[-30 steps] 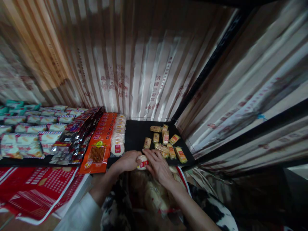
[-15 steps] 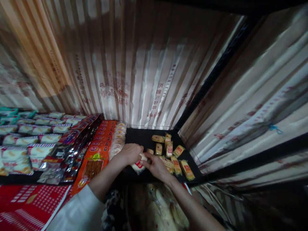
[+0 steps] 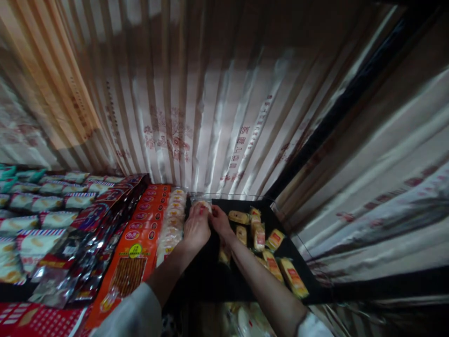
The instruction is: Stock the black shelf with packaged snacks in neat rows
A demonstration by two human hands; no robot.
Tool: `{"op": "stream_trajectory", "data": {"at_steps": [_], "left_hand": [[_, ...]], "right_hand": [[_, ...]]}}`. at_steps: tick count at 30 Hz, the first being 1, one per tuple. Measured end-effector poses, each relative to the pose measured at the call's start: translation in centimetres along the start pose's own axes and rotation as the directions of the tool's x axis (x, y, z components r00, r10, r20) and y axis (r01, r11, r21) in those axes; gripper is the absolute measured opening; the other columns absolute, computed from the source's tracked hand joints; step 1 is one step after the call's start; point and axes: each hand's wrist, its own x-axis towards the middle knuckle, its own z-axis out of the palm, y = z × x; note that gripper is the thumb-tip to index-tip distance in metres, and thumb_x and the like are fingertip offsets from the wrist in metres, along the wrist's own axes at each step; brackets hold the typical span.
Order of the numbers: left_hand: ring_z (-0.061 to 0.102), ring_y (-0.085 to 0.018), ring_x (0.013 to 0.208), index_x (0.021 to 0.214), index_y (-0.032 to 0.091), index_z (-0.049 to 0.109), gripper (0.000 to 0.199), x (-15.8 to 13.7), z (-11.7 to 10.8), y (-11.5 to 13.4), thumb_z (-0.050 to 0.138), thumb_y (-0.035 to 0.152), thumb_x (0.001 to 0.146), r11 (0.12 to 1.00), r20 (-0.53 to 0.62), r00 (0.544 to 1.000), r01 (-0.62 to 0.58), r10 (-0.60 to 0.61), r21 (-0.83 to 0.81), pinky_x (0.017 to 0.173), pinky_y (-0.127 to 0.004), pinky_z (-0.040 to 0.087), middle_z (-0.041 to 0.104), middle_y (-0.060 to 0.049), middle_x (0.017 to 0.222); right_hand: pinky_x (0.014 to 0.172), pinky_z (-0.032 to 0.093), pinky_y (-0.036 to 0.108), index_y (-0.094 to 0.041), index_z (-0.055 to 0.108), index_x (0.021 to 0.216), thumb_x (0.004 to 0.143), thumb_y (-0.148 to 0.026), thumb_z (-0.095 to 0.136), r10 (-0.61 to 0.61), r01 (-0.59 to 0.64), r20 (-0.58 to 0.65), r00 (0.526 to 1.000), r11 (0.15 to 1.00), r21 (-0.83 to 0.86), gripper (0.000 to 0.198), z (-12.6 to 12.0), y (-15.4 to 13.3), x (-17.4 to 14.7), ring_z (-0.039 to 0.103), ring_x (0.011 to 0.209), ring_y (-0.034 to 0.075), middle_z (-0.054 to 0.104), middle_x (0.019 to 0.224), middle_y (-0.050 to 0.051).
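Observation:
Both my hands reach to the back of a black shelf tray point(image 3: 217, 281). My left hand point(image 3: 196, 228) and my right hand point(image 3: 219, 220) together hold a round wrapped pastry packet point(image 3: 202, 205) near the tray's far edge, beside a row of similar round packets point(image 3: 171, 220). Several small yellow and red wrapped snack bars point(image 3: 261, 236) lie loose on the tray to the right of my right forearm.
Orange flat snack packs point(image 3: 136, 238) lie left of the round packets, then dark foil bags point(image 3: 87, 224) and white striped packets point(image 3: 38, 220). A striped curtain point(image 3: 196, 107) hangs behind. A clear divider point(image 3: 298, 234) edges the tray's right side.
My hands have carried the round packet from the tray's front edge to its back. The view has shifted forward and the bag of packets below has dropped almost out of sight.

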Motion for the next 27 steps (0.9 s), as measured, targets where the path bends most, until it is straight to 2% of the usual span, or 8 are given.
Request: {"op": "stream_trajectory", "data": {"at_steps": [4,9,13,16,22,27], "left_hand": [[0.042,-0.025,0.125,0.134,0.014,0.038,0.057,1.4,1.9,-0.5,0.042,0.007,0.077,0.983,0.181,0.973,0.163,-0.146,-0.082,0.101,-0.034,0.038,0.035,-0.015,0.143],[0.038,-0.024,0.129,0.136,0.011,0.033,0.058,3.8,2.8,-1.7,0.043,0.010,0.078,0.962,0.217,0.949,0.254,-0.228,-0.101,0.105,-0.034,0.034,0.031,-0.016,0.145],[0.040,-0.026,0.128,0.135,0.007,0.032,0.057,5.1,3.2,-2.6,0.042,0.012,0.078,0.962,0.242,0.940,0.263,-0.239,-0.072,0.102,-0.036,0.036,0.033,-0.020,0.143],[0.042,-0.027,0.126,0.134,0.009,0.033,0.056,5.6,3.2,-2.9,0.042,0.013,0.079,0.964,0.254,0.936,0.263,-0.245,-0.042,0.101,-0.038,0.037,0.035,-0.020,0.142],[0.047,-0.028,0.121,0.128,0.008,0.043,0.049,6.2,3.1,-3.2,0.043,0.015,0.079,0.965,0.262,0.934,0.259,-0.241,-0.033,0.099,-0.036,0.039,0.040,-0.021,0.137],[0.046,-0.029,0.121,0.130,0.007,0.040,0.051,6.4,3.3,-3.4,0.044,0.017,0.080,0.965,0.254,0.936,0.262,-0.246,-0.030,0.099,-0.037,0.038,0.039,-0.021,0.137]], "right_hand": [[0.072,0.048,0.027,-0.021,0.063,0.097,0.075,-0.028,0.055,0.048,-0.051,-0.023,0.999,0.994,-0.100,0.024,1.3,0.4,2.8,0.063,0.080,0.016,0.069,0.086,0.002],[0.070,0.048,0.026,-0.017,0.065,0.096,0.078,-0.029,0.053,0.069,-0.070,-0.011,0.998,0.981,-0.179,0.024,2.8,0.6,5.0,0.064,0.078,0.017,0.070,0.086,0.004],[0.071,0.048,0.026,-0.020,0.066,0.095,0.079,-0.031,0.054,0.088,-0.088,-0.008,0.996,0.972,-0.220,0.023,3.5,0.7,6.1,0.065,0.081,0.017,0.071,0.088,0.004],[0.073,0.048,0.028,-0.021,0.067,0.096,0.079,-0.033,0.056,0.103,-0.104,-0.014,0.995,0.960,-0.259,0.023,3.8,0.6,6.6,0.065,0.084,0.018,0.071,0.090,0.004],[0.074,0.047,0.028,-0.024,0.066,0.100,0.081,-0.037,0.053,0.114,-0.120,-0.036,0.993,0.919,-0.375,0.026,4.0,0.0,6.7,0.064,0.089,0.020,0.070,0.095,0.004],[0.074,0.047,0.027,-0.024,0.066,0.103,0.083,-0.035,0.052,0.111,-0.113,-0.027,0.993,0.924,-0.365,0.027,4.3,-0.1,6.8,0.064,0.088,0.019,0.070,0.096,0.003]]}}
